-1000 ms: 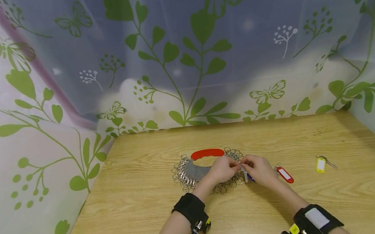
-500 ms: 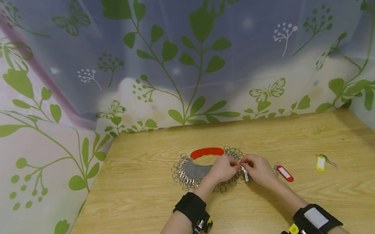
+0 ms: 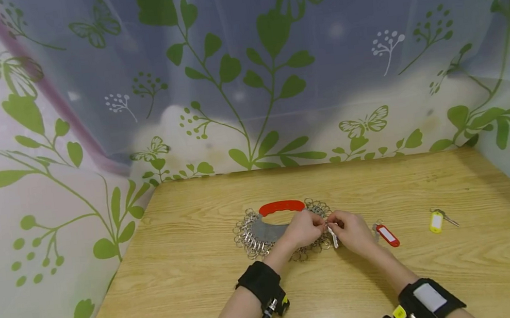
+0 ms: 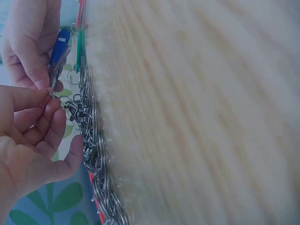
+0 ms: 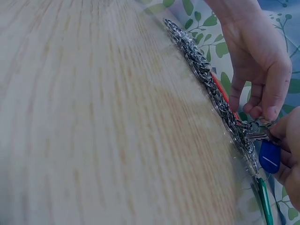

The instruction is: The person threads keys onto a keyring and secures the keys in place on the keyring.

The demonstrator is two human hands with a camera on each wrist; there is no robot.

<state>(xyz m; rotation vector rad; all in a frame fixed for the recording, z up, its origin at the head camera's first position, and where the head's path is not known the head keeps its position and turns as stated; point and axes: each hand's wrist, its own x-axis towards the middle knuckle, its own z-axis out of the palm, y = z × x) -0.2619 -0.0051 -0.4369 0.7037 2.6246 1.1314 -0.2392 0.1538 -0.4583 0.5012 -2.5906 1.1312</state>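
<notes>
My left hand (image 3: 306, 228) pinches a small metal ring (image 4: 54, 96) between thumb and index finger. It is at the right edge of a grey key holder (image 3: 265, 232), which has a red handle (image 3: 282, 207) and metal rings all round. Fingertips almost meeting it, my right hand (image 3: 353, 230) pinches a bunch of keys by its ring end. A silver key (image 3: 334, 236) hangs below those fingers. The bunch's blue tag (image 5: 269, 157) shows in both wrist views but is hidden in the head view.
Right of my right hand lies a red key tag (image 3: 387, 236) with a key. Farther right is a yellow tag (image 3: 436, 222) with keys. A green tag (image 5: 265, 201) lies beside the holder in the right wrist view. A patterned curtain (image 3: 240, 103) backs the table.
The silver key now hangs in plain sight under the right fingers, and the blue tag that showed there is hidden in the head view. Both hands have stayed at the holder's right edge.
</notes>
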